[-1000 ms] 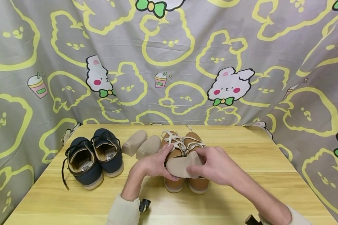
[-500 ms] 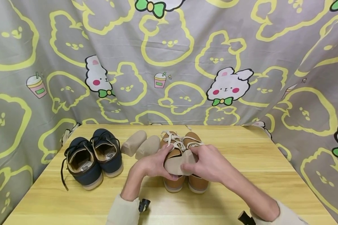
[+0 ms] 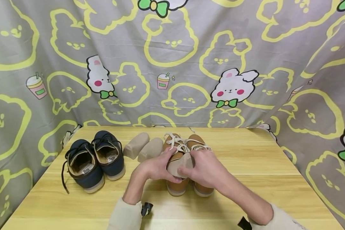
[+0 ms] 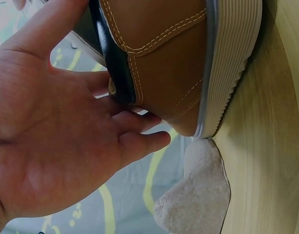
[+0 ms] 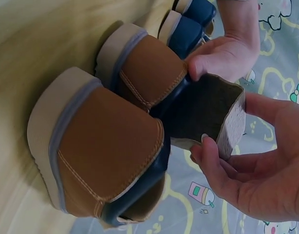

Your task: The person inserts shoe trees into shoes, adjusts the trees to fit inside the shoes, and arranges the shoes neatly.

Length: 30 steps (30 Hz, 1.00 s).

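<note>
My right hand [image 3: 207,166] pinches a beige molded shoe insert [image 3: 176,166] between thumb and fingers. The insert is at the opening of the left brown lace-up shoe [image 3: 176,189]; its hollow side shows in the right wrist view. How far it reaches inside is hidden. My left hand [image 3: 158,166] holds that shoe by its collar, thumb toward the heel, fingers along the outer side in the left wrist view. Close on the right stands the other brown shoe [image 3: 202,189], partly covered by my right hand. Both brown shoes have white laces.
Two more beige inserts [image 3: 137,145] lie on the wooden table [image 3: 247,204], left of the brown shoes. Farther left stands a pair of navy shoes [image 3: 109,159] with dark laces, one lace trailing on the tabletop. A patterned grey curtain [image 3: 172,105] hangs behind.
My right hand has moved left with the insert, from across both brown shoes to over the left shoe's opening. My left hand has stayed almost still.
</note>
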{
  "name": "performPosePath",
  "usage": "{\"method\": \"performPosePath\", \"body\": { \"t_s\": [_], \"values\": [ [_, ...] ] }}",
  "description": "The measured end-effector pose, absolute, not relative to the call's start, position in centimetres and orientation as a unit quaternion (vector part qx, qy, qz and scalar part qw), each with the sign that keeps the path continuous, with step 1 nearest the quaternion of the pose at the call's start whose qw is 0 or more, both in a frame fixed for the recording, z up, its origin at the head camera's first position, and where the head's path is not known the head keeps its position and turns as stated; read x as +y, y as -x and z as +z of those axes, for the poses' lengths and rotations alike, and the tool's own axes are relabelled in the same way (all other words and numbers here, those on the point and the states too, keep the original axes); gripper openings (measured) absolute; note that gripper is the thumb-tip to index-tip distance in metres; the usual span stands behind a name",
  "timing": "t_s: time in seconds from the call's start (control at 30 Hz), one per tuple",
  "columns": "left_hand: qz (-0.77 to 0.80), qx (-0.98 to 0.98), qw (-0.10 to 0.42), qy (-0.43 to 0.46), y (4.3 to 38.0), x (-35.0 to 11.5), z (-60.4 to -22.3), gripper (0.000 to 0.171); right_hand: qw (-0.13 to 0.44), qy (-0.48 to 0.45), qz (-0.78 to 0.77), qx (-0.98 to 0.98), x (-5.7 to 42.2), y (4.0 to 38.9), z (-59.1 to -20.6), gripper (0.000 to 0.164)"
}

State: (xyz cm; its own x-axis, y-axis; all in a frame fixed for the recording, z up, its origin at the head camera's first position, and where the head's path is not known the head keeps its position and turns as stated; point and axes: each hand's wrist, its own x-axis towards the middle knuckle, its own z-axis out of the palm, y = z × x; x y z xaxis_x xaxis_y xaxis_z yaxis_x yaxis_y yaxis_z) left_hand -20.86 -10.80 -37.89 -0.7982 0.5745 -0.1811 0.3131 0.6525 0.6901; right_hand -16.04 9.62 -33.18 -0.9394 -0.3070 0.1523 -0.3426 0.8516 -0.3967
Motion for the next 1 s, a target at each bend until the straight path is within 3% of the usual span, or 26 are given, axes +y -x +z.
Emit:
{"method": "performPosePath", "body": {
  "t_s": [0.63,1.0],
  "values": [
    [0.328,0.891,0.191,-0.249,20.8,-10.8,-38.0,0.117,0.090,-0.178,0.178,-0.964,8.4,15.6,-35.4,0.077],
    [0.343,0.883,0.212,-0.241,20.9,-11.0,-37.9,0.117,0.113,-0.192,0.174,-0.959,7.5,17.0,-37.1,0.065]
  ]
}}
